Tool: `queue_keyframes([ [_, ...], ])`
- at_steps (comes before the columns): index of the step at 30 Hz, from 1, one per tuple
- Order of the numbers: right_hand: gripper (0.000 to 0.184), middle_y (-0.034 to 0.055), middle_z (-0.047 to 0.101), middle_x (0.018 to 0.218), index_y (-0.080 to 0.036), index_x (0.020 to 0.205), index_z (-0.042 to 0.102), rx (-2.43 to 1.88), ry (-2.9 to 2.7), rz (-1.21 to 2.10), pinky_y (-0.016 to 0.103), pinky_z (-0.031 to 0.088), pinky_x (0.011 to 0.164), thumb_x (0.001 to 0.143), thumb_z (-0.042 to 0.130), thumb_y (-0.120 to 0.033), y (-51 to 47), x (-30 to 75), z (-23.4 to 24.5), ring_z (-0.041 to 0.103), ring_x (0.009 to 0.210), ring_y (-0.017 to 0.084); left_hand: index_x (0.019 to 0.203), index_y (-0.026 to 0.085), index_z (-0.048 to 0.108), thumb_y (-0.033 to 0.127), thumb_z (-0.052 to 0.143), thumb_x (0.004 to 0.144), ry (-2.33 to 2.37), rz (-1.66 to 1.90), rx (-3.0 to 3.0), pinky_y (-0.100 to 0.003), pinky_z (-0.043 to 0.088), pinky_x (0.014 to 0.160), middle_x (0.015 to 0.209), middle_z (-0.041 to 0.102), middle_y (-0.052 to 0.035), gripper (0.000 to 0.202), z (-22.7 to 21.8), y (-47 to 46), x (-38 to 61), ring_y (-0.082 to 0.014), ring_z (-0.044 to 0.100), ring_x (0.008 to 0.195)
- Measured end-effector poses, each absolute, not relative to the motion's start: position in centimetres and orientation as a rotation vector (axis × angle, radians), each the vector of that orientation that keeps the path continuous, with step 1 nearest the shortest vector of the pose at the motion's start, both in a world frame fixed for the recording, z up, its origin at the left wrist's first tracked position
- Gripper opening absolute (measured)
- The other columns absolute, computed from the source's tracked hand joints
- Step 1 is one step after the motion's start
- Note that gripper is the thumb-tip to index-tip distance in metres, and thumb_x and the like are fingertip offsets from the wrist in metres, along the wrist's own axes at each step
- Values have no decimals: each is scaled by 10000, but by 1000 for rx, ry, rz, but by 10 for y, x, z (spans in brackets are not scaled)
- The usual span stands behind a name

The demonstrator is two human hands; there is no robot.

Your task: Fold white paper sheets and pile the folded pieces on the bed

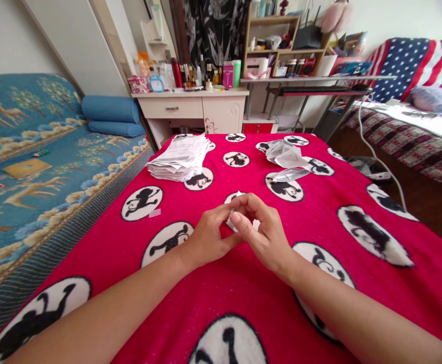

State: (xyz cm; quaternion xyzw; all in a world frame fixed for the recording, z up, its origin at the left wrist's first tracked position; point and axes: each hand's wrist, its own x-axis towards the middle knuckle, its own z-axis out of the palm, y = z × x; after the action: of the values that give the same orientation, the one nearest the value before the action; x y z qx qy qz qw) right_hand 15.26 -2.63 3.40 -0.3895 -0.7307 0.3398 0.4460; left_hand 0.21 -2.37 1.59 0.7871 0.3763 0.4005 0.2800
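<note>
Over the middle of a red cloth (221,298) with black-and-white oval prints, both hands meet around a small piece of white paper (256,224). My left hand (210,235) curls its fingers at the paper's left side. From the right, my right hand (266,230) bends over it, thumb and fingers closed in. Much of the paper is hidden by the fingers, so its full shape cannot be made out. Beyond the left hand lies a thick stack of printed white sheets (179,159). Crumpled white paper (286,153) and a folded paper strip (291,175) rest beyond the right hand.
A tiny pale scrap (154,213) lies on the cloth at left. Left of the covered table stands a blue patterned sofa (50,126). A white dresser (194,108) with bottles and a desk with shelves (274,50) are behind. At right is a bed (413,134).
</note>
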Motion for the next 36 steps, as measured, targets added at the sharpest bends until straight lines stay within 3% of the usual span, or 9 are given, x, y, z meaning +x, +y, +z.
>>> queue_keyframes([
  [3, 305, 12, 586, 732, -214, 1075, 546, -929, -1773, 913, 254, 417, 563, 898, 511, -459, -25, 154, 36, 542, 618, 137, 948, 146, 645, 334, 640, 815, 1052, 1059, 1954, -282, 505, 748, 910, 699, -58, 230, 11, -18, 0, -185, 640, 819],
  [6, 281, 36, 616, 849, -212, 1063, 547, -970, -1570, 852, 252, 447, 590, 905, 507, -441, -15, 157, 32, 568, 690, 141, 918, 126, 644, 385, 652, 796, 1080, 1092, 1621, -267, 523, 651, 818, 692, -48, 287, 3, -9, -2, -170, 634, 724],
  [9, 284, 68, 618, 1014, -205, 1008, 567, -1082, -1397, 703, 267, 481, 652, 825, 623, -414, 2, 162, 23, 576, 839, 166, 935, 111, 627, 422, 697, 743, 1059, 1143, 1324, -245, 524, 550, 785, 685, -46, 372, -1, -1, -4, -149, 623, 642],
  [11, 403, 87, 621, 1086, -200, 1044, 560, -1105, -1375, 848, 286, 504, 686, 742, 702, -426, 13, 166, 16, 592, 901, 184, 942, 106, 622, 428, 721, 716, 1045, 1161, 1214, -223, 515, 510, 775, 679, -45, 406, -3, 2, -5, -139, 619, 627],
  [15, 409, 45, 674, 798, -162, 924, 593, -1053, -1368, 1308, 265, 488, 577, 663, 754, -432, 23, 169, 4, 614, 659, 149, 960, 107, 622, 439, 728, 695, 1081, 1111, 1186, -214, 504, 485, 775, 676, -45, 438, -5, 6, -9, -128, 612, 605],
  [18, 374, -5, 639, 656, -167, 872, 585, -1114, -1425, 1298, 224, 397, 452, 620, 777, -366, 26, 171, 0, 544, 506, 114, 896, 115, 640, 383, 726, 697, 1205, 1085, 1407, -211, 490, 504, 747, 675, -37, 345, -8, 10, -13, -125, 606, 599],
  [22, 226, 10, 656, 671, -165, 792, 615, -1219, -1703, 1184, 234, 399, 491, 658, 727, -307, 28, 176, -4, 574, 562, 139, 829, 136, 684, 245, 719, 688, 1341, 1095, 1739, -195, 464, 565, 743, 698, -22, 182, -8, 13, -17, -112, 602, 631],
  [28, 153, 19, 675, 781, -197, 826, 687, -1421, -1973, 557, 259, 388, 606, 689, 698, -262, 26, 177, -5, 569, 697, 159, 830, 157, 708, 208, 712, 699, 1434, 1047, 1905, -200, 427, 561, 709, 691, 4, 141, -14, 15, -19, -93, 552, 575],
  [36, 142, 15, 670, 766, -178, 775, 698, -1179, -1982, 670, 243, 406, 638, 691, 607, -108, 32, 181, -12, 570, 697, 143, 738, 159, 694, 166, 740, 690, 1364, 1107, 2039, -199, 402, 564, 698, 632, 8, 67, -16, 17, -21, -80, 517, 582],
])
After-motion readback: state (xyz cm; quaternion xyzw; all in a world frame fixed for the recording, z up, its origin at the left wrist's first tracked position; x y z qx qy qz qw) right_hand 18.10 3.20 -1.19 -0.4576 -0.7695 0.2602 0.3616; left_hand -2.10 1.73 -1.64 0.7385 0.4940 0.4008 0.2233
